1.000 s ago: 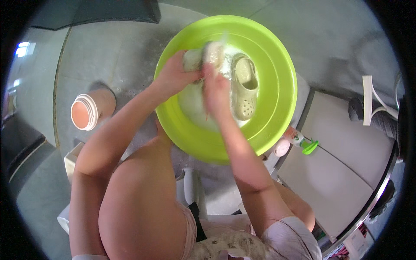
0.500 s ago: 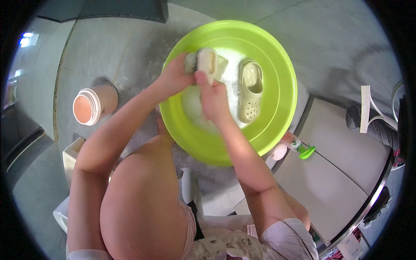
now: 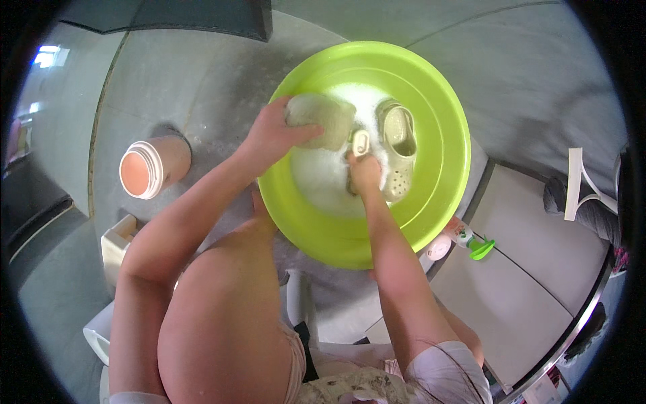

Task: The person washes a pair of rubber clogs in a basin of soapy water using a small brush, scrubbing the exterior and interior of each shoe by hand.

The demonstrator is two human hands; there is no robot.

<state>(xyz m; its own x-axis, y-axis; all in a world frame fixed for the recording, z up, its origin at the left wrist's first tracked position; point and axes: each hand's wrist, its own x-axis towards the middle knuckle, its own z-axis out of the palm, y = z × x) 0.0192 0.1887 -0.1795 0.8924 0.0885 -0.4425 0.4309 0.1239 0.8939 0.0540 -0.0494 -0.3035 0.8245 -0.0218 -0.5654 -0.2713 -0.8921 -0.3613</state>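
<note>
A bright green basin [image 3: 441, 168] holds white soapy water [image 3: 323, 182]. Over its left side my left hand [image 3: 272, 138] grips a pale khaki clog [image 3: 317, 120], thumb on the near side and fingers hidden behind. Lower and to the right, my right hand [image 3: 365, 174] is closed on a pale scrub brush [image 3: 361, 143] down at the foam. Its bristles do not show. A second khaki clog [image 3: 398, 149], with holes in its toe, rests in the basin just right of my right hand, its heel toward the far side.
On the grey floor at the left lies a peach-coloured jar or tub [image 3: 156, 167] on its side. A cream box-shaped thing [image 3: 118, 246] stands nearer me. Right of the basin are a bottle with a green top [image 3: 471, 241], a round pink-white item [image 3: 439, 247] and a grey-topped panel [image 3: 518, 236].
My right hand has moved the brush off the clog, down and right into the foam. The clog in my left hand has turned and shifted slightly nearer me. The view has shifted a little.
</note>
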